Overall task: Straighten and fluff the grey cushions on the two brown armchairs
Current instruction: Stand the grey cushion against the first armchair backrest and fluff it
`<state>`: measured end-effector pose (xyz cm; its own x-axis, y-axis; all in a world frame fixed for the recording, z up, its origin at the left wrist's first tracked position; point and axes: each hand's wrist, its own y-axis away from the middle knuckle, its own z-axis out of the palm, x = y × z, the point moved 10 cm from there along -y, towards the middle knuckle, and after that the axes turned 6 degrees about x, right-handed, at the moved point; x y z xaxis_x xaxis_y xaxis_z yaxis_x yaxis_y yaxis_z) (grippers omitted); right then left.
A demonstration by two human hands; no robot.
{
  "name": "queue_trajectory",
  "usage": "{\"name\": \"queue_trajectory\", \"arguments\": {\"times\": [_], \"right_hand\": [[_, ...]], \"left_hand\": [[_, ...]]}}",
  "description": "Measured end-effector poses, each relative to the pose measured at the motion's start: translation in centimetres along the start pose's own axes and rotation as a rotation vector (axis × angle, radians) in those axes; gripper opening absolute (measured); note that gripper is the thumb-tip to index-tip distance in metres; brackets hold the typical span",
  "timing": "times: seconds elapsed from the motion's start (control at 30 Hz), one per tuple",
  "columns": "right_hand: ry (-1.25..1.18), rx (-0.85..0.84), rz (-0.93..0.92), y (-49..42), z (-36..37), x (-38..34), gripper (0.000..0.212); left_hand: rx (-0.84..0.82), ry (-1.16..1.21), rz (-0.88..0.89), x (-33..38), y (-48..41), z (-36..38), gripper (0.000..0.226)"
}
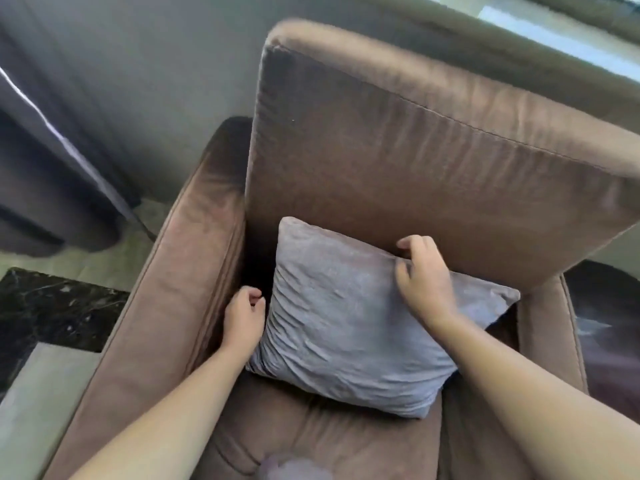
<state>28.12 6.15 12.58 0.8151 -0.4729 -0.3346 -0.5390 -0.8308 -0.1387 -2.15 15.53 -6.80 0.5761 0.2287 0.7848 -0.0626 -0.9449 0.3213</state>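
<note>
A square grey cushion [346,320] leans on the seat of a brown armchair [398,161], its top edge against the backrest. My right hand [424,277] lies over the cushion's upper right edge, fingers curled around that edge where it meets the backrest. My left hand [242,317] is at the cushion's left edge, between it and the left armrest [173,289], fingers loosely curled and touching the side; whether it grips the fabric is unclear. Only one armchair is in view.
Dark grey curtains [52,168] hang at the left. A black marble surface [45,313] sits on the pale floor beside the left armrest. A dark rounded object [609,323] stands beyond the right armrest. A window ledge runs behind the backrest.
</note>
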Motion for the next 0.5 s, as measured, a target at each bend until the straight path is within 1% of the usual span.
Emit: {"name": "queue_trajectory", "arguments": {"times": [0.03, 0.1, 0.13, 0.2, 0.23, 0.3, 0.4, 0.5], "right_hand": [[-0.017, -0.046, -0.099, -0.7, 1.5, -3.3, 0.025], [-0.026, -0.101, -0.238, -2.3, 4.0, -9.3, 0.027], [-0.017, -0.118, -0.288, -2.9, 5.1, -11.9, 0.028], [0.055, -0.137, -0.329, -3.8, 7.1, -15.4, 0.029], [0.118, -0.136, -0.323, -4.0, 7.9, -16.1, 0.030], [0.217, -0.121, -0.292, -4.2, 9.0, -16.2, 0.033], [0.202, -0.060, -0.221, -4.3, 9.5, -15.6, 0.032], [0.190, -0.026, -0.101, -5.3, 9.9, -15.1, 0.023]], "left_hand": [[-0.037, 0.001, -0.087, -3.4, 1.0, 1.3, 0.018], [-0.072, -0.005, -0.225, -9.0, 2.6, 3.0, 0.020], [-0.061, -0.004, -0.283, -11.3, 3.2, 3.4, 0.021], [-0.025, 0.018, -0.391, -14.8, 4.3, 3.5, 0.025], [-0.010, 0.014, -0.419, -16.0, 4.8, 3.4, 0.026], [0.018, -0.008, -0.409, -17.5, 5.3, 3.2, 0.030], [-0.016, -0.016, -0.367, -17.9, 5.7, 3.5, 0.024], [-0.065, -0.015, -0.317, -17.5, 5.9, 3.7, 0.014]]}}
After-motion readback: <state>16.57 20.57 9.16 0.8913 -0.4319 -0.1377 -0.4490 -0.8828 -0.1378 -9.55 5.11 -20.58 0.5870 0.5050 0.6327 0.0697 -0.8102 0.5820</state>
